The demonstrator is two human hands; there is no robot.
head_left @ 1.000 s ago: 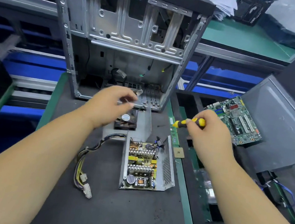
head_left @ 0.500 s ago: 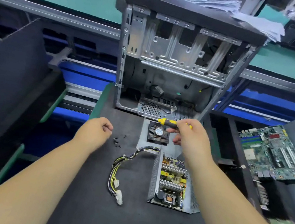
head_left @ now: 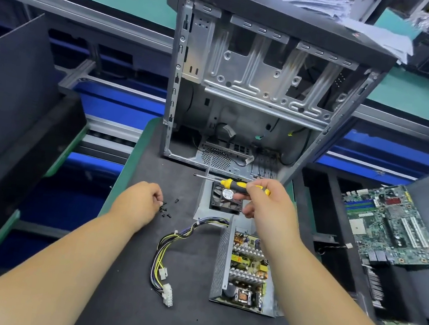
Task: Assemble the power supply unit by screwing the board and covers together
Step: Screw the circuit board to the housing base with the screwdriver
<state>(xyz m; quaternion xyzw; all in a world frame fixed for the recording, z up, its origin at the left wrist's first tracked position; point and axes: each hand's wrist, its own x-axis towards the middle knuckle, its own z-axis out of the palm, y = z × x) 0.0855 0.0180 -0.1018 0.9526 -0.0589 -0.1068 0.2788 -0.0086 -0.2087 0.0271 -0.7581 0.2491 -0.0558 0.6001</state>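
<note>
Power supply unit (head_left: pixel 245 268) lies open on the black mat (head_left: pixel 133 302), its metal tray holding the circuit board (head_left: pixel 247 263) with coils, heat sinks and capacitors exposed; no cover sits over the board. Just beyond the unit's far end, a grey cover plate (head_left: pixel 202 204) lies flat with a black fan (head_left: pixel 226 198) mounted in it. A cable bundle (head_left: pixel 168 249) runs from the unit's far end, curving to its left side, and ends in white connectors on the mat.

Left of the fan plate, a small scatter of black screws (head_left: pixel 166 209) lies on the mat. The left hand (head_left: pixel 138 202) is curled with its fingertips at the screws; whether a screw is pinched between them cannot be told.

The right hand (head_left: pixel 265 205) hangs over the unit's far end, grasping a yellow-and-black screwdriver (head_left: pixel 235 185) by the handle. The shaft lies level and points left above the fan.

Behind the fan plate, an open computer case (head_left: pixel 260 86) stands upright on the mat, loose wiring visible inside at its base. Well to the right of the unit, a green motherboard (head_left: pixel 391 228) lies on a separate surface.
</note>
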